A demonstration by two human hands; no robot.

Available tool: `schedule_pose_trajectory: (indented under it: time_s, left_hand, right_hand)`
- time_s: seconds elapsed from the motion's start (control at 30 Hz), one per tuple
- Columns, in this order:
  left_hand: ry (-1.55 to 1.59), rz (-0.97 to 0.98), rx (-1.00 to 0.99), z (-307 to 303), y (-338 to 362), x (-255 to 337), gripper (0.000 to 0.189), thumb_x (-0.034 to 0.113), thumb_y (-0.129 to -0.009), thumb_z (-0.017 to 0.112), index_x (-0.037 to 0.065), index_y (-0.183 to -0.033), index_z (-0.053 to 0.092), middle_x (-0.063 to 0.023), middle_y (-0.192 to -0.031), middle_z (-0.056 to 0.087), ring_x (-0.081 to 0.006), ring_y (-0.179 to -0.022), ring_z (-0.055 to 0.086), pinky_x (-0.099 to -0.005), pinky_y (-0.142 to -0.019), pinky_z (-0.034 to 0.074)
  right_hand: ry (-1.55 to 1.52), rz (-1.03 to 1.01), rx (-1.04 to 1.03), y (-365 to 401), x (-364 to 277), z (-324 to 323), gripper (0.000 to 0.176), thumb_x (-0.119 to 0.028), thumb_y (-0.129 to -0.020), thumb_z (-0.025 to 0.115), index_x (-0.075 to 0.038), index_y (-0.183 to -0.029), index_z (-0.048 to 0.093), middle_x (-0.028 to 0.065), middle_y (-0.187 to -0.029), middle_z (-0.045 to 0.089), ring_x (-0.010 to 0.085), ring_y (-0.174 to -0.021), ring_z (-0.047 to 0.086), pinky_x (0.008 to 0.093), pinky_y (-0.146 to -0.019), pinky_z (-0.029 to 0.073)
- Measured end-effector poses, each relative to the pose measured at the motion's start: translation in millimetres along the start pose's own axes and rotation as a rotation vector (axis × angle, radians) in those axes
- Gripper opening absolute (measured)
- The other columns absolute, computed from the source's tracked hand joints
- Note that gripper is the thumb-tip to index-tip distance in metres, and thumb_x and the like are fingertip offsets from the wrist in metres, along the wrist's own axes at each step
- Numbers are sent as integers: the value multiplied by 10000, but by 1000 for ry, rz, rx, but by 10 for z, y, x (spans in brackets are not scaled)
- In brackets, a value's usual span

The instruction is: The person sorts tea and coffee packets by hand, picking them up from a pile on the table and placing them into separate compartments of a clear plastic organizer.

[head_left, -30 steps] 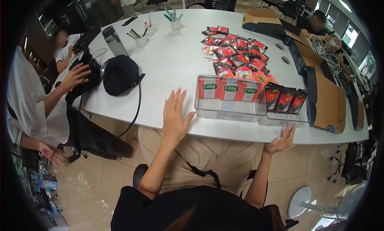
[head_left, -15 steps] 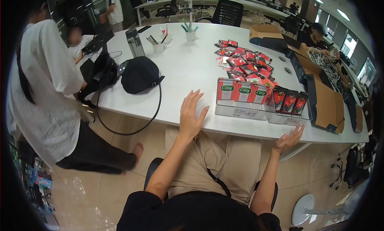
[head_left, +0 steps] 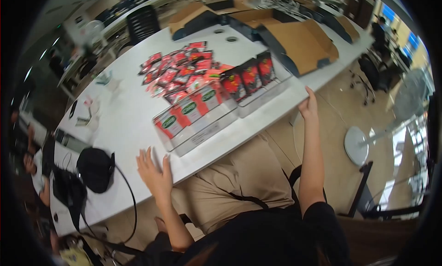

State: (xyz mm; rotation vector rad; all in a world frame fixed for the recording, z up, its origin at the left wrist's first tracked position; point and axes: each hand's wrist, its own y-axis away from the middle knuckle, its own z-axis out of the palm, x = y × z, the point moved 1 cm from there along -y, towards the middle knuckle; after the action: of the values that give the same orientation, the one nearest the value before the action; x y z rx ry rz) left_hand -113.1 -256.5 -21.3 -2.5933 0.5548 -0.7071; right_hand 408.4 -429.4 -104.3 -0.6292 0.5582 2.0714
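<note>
Clear rectangular plastic trays (head_left: 209, 132), glossy red sachets (head_left: 179, 73) behind, left grip (head_left: 156, 174) spread wide, right grip (head_left: 310, 105) of unclear closure

left hand (head_left: 155, 174) (splayed, palm down) and right hand (head_left: 310, 105) are held well apart.

The location is an office, as indicated by the mesh chair (head_left: 142, 24), castered chair (head_left: 371, 69), and table (head_left: 120, 116) with round ports (head_left: 232, 39).

bright indoor light, motion blur across packets (head_left: 177, 75), glare on floor (head_left: 332, 148), black fisheye edges
</note>
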Motion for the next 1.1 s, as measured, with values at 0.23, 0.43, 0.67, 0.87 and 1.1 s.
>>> schedule_pose_trajectory:
  time_s: [0.23,0.43,0.67,0.87,1.1]
  left_hand:
    - [-102,-34,-75,75,-19,-199,634,270,-847,600,100,-1407,357,-205,-1464,298,-376,-1366,242,-493,-1110,148]
    - [-163,-166,-117,121,-75,-182,682,319,-864,579,95,-1441,292,-199,-1493,239,-353,-1394,184,-500,-1115,107]
    - [-286,-232,-143,109,-95,-188,715,424,-874,547,133,-1459,258,-182,-1504,221,-335,-1401,176,-544,-1106,101]
    - [-320,-216,-130,137,-105,-117,585,385,-923,491,156,-1434,320,-165,-1489,269,-334,-1384,229,-575,-1080,152]
    - [106,-153,305,6,72,-84,350,196,-957,446,8,-1239,535,-176,-1281,525,-329,-1165,509,-397,-980,378]
  right_hand:
    - [-35,-26,90,-49,169,42,384,-144,-787,677,-10,-1128,561,107,-1133,604,237,-1068,563,351,-941,442]
    - [52,-72,166,216,168,177,439,-170,-830,605,36,-1202,495,131,-1173,589,238,-1107,554,357,-981,430]
    - [33,31,-13,120,152,174,418,-227,-860,562,27,-1190,518,129,-1145,613,245,-1056,588,384,-975,437]
    - [24,-104,132,113,171,170,412,-185,-784,688,23,-1113,555,108,-1083,612,246,-1014,578,337,-886,462]
    - [-1,-106,103,198,160,195,406,-173,-814,669,41,-1132,537,123,-1122,594,231,-1031,577,353,-883,459]
